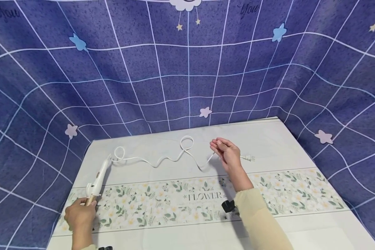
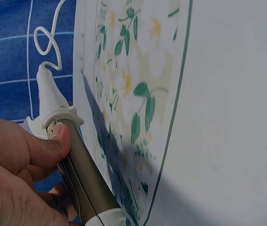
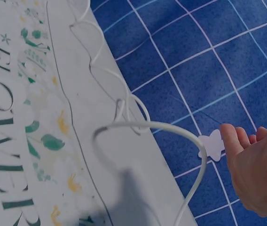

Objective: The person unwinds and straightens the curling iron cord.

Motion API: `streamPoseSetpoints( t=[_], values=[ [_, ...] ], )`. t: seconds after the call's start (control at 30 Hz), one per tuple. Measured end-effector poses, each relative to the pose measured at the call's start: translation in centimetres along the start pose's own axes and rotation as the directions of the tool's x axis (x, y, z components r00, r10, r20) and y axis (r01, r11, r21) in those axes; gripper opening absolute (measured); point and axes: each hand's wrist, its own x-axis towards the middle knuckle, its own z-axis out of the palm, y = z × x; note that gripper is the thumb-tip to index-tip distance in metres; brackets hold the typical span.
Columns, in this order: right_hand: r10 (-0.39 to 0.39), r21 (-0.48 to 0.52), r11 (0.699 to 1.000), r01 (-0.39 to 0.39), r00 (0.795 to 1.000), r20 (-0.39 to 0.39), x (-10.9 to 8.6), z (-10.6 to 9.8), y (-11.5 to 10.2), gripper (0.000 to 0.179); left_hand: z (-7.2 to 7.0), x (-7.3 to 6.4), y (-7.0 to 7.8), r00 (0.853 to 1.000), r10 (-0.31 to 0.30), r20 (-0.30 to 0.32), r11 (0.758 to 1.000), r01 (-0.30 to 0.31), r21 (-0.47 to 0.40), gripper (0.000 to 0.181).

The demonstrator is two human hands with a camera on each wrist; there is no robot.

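A white curling iron with a bronze barrel lies slanted over the left side of the table, handle pointing away. My left hand grips the barrel, thumb laid along it just below the white collar. From the handle's end a white power cord runs in waves and loops to the right. Over that cord hovers my right hand, its fingers fairly straight and pointing left. The two-prong plug sticks out to the right of this hand. Part of the cord is hidden behind the palm.
A white tablecloth with a floral band lettered FLOWER covers the table. Blue gridded curtains with stars stand along the back and both sides. A black strap piece sits at the right wrist.
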Motion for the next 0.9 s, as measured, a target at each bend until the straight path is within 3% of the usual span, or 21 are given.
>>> streamPoseSetpoints(
  t=[0.1, 0.43, 0.77, 0.9],
  values=[
    [0.003, 0.007, 1.0, -0.003, 1.0, -0.004, -0.1, -0.5, -0.1, 0.017, -0.6, -0.3, 0.1, 1.0, -0.005, 0.003, 1.0, 0.005, 0.007, 0.04],
    [0.002, -0.007, 1.0, -0.002, 0.999, -0.046, -0.3, -1.6, -0.1, 0.019, -1.5, 0.5, -0.6, 1.0, -0.013, 0.003, 1.0, 0.013, 0.009, 0.041],
    [0.057, -0.082, 0.994, -0.07, 0.988, -0.145, -0.7, -2.8, 0.7, 0.016, -2.2, 0.9, -1.4, 1.0, 0.013, 0.006, 0.999, -0.013, 0.036, 0.039],
    [0.057, -0.124, 0.989, -0.079, 0.984, -0.171, -0.8, -3.1, 1.2, 0.019, -2.2, 1.2, -1.6, 0.999, 0.031, -0.027, 0.999, -0.03, 0.038, 0.037]
  ],
)
